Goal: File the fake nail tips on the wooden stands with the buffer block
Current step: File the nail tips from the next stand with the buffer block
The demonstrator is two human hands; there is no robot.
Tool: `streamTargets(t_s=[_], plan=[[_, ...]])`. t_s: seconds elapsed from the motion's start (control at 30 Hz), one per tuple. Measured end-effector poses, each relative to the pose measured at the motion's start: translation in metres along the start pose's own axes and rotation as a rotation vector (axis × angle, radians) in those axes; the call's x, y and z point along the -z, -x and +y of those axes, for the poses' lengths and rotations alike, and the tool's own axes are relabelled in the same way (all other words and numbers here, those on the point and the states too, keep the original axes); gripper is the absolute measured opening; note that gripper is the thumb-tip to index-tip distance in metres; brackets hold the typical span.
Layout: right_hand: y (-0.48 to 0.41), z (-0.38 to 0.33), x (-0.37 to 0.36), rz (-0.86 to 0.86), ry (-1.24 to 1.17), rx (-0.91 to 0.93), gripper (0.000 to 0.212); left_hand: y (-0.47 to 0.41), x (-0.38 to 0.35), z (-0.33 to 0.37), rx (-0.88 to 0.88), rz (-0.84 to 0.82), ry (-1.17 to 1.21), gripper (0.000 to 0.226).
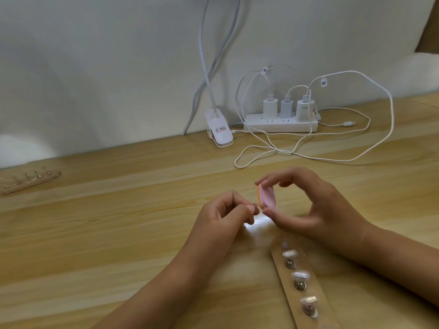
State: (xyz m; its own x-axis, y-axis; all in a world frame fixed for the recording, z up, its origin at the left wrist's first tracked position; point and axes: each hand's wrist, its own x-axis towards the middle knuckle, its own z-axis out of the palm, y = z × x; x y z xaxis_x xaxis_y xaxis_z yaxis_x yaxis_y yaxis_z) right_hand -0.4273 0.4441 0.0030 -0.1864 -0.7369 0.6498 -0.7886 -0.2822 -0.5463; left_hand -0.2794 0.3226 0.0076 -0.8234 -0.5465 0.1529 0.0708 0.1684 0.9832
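Looking down from the head camera, we find the right hand [316, 210] pinching the buffer block [267, 195] by its ends, forefinger on top and thumb beneath, with the pink face toward us and the orange edge toward the work. The left hand [223, 210] is curled, thumb and forefinger pinching one nail tip [255, 206] that touches the block's lower corner, just above the bench [118, 233]. The tip is tiny and blurred, so we cannot say whether it is on a peg.

We judge the block to be light and slightly yielding, best held by the ends as it is now so a long face is free to rub. The tip looks like thin, slick, springy plastic that could easily flick away. We would grip it low at the base and leave the free edge exposed.

No box or tray is in sight. A wooden stand [311, 292] under the right wrist carries a row of three clear tips [301, 275] on pegs. A second stand [28, 180] lies well apart at far left, with its own row of small pieces.
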Motion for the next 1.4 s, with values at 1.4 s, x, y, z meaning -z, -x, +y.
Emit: streamTargets(t_s=[1.4], plan=[[-0.0024,0.0059,-0.0017,-0.051,-0.178,-0.240,0.023,-0.0001,0.0001,-0.0038,-0.025,-0.011,-0.022,0.015]])
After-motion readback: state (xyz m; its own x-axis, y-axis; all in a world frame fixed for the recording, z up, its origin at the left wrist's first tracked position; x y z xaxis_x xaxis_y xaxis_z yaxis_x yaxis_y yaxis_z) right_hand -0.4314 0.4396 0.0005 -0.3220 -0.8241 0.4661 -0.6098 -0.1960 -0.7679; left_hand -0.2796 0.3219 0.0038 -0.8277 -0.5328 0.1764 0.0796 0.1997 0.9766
